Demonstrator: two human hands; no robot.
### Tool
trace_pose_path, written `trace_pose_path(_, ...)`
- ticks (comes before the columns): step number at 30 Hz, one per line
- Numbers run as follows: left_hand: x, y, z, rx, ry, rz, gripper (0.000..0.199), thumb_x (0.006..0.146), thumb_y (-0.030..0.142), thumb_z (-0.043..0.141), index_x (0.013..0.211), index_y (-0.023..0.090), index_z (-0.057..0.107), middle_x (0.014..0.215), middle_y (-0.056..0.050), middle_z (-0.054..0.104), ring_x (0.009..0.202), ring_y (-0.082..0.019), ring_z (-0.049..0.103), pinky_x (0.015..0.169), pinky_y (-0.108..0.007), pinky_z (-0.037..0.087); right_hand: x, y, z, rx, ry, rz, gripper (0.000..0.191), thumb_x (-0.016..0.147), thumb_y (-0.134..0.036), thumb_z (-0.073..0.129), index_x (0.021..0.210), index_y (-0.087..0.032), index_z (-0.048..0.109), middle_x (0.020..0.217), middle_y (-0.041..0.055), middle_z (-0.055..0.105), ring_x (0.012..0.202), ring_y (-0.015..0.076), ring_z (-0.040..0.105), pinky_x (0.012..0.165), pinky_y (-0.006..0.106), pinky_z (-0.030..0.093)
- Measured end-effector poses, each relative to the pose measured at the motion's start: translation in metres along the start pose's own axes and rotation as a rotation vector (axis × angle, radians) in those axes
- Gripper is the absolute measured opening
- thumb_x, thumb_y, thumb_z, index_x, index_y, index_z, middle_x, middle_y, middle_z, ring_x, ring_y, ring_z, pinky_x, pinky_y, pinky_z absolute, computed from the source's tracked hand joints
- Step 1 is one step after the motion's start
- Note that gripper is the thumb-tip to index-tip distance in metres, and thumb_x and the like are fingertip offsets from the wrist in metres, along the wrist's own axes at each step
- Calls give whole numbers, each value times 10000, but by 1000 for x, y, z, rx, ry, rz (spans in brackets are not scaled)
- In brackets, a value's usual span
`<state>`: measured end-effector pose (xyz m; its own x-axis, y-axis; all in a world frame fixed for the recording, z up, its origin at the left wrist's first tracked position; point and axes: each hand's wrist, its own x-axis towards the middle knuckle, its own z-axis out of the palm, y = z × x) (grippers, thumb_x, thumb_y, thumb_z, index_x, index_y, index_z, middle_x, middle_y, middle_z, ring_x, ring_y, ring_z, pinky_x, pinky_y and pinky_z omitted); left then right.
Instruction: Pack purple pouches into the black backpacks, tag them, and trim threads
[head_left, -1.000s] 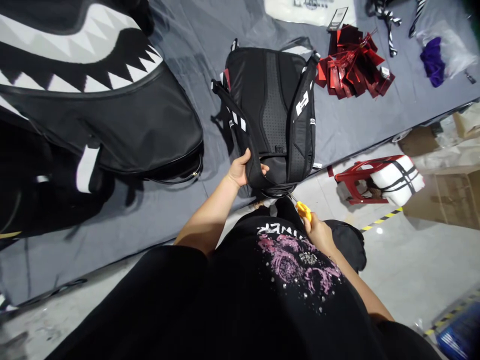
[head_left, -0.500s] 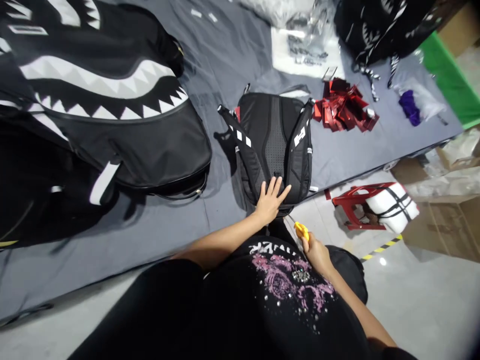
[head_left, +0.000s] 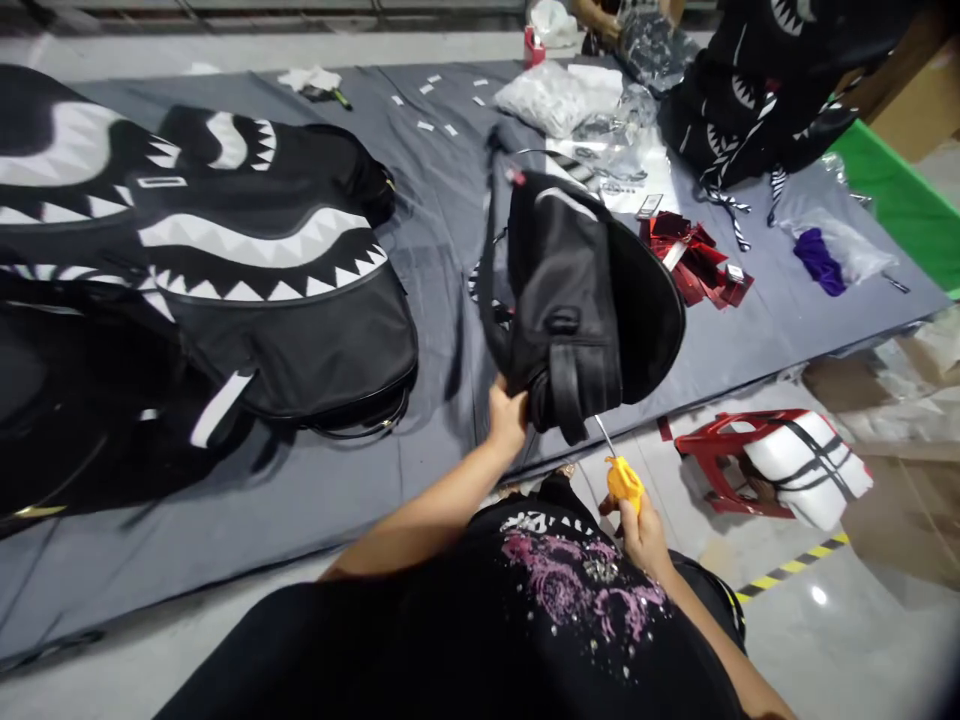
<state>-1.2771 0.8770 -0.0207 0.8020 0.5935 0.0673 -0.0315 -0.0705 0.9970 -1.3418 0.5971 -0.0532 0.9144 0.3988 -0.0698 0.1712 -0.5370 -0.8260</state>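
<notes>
A black backpack (head_left: 566, 300) stands tilted on its side on the grey cloth-covered table (head_left: 442, 350), one panel bulging out to the right. My left hand (head_left: 508, 418) grips the backpack at its lower left corner, with the fingers partly hidden behind it. Low and to the right, beyond the table's front edge, my right hand (head_left: 637, 530) is closed round a yellow-handled tool (head_left: 624, 484). The tool's thin metal shaft points up toward the bag's lower edge. Red tags (head_left: 694, 262) lie in a pile just right of the backpack.
Large black bags with white teeth patterns (head_left: 277, 300) cover the table's left. More patterned bags (head_left: 739, 110), clear plastic bags (head_left: 551, 98) and a purple cloth (head_left: 819, 262) lie at the right and back. A red stool (head_left: 709, 465) stands on the floor. Another person's hand (head_left: 600, 18) shows at the back.
The backpack has gone from lying flat, straps up, to being tilted on its side. My left hand has moved from resting spread on it to gripping its lower left corner.
</notes>
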Motion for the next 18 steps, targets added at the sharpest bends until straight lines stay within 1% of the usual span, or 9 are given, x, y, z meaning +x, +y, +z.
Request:
trace_pose_path(2,-37,-12,-4,60,-147,-176,413,868,345,521,1237,188,622,1150,-91,713,1091,-228,661,990,-400,521,15,6,-11,-7,-43,14,434,988,-492,313,1169,-158,522,893,71,700,649,163,641,650,296,524)
trace_pose_path(4,-71,-16,-16,95,-309,-248,342,790,401,657,1052,190,715,948,-87,756,960,-266,703,913,-425,562,26,13,-21,-53,-90,57,420,981,-509,312,1080,-171,542,843,61,698,662,175,646,692,306,516)
trace_pose_path(5,-84,-15,-24,132,-379,-234,305,756,398,702,981,195,737,892,-81,759,921,-272,710,889,-425,571,30,17,-25,-77,-133,85,411,979,-512,310,1042,-180,543,816,56,696,673,182,650,712,309,512)
trace_pose_path(7,-94,-7,-38,328,-482,-106,352,765,392,711,1068,214,726,1042,-100,744,1043,-286,679,971,-443,529,39,22,-29,-117,-237,139,394,976,-507,305,1030,-193,536,802,50,701,706,194,662,746,315,505)
trace_pose_path(10,-72,-5,-45,813,-505,227,751,757,348,748,1439,232,457,1528,-151,400,1434,-339,337,1177,-543,262,55,24,-28,-170,-349,166,399,967,-493,301,1113,-197,524,830,50,713,733,207,673,769,326,503)
trace_pose_path(11,-58,-9,-43,935,-482,287,894,722,331,783,1497,215,355,1589,-170,262,1482,-358,208,1189,-571,195,61,24,-28,-192,-369,157,406,964,-490,300,1134,-196,522,836,51,714,734,210,674,771,329,501)
trace_pose_path(13,-29,-21,-37,1070,-433,316,1003,683,277,810,1527,174,276,1611,-197,153,1498,-371,110,1190,-569,176,72,25,-31,-238,-393,125,413,958,-487,301,1143,-195,527,828,51,713,734,216,675,770,335,496)
trace_pose_path(15,-4,-30,-32,1072,-391,283,910,687,159,770,1496,157,353,1591,-190,236,1487,-348,192,1193,-503,224,81,26,-35,-276,-404,90,417,952,-487,304,1151,-193,522,819,50,712,735,223,676,767,342,491)
trace_pose_path(18,23,-19,-28,957,-326,178,594,732,57,637,1308,196,603,1406,-113,560,1328,-274,503,1108,-394,391,92,27,-40,-278,-393,47,425,949,-487,310,1180,-191,509,819,47,712,744,227,677,767,343,487)
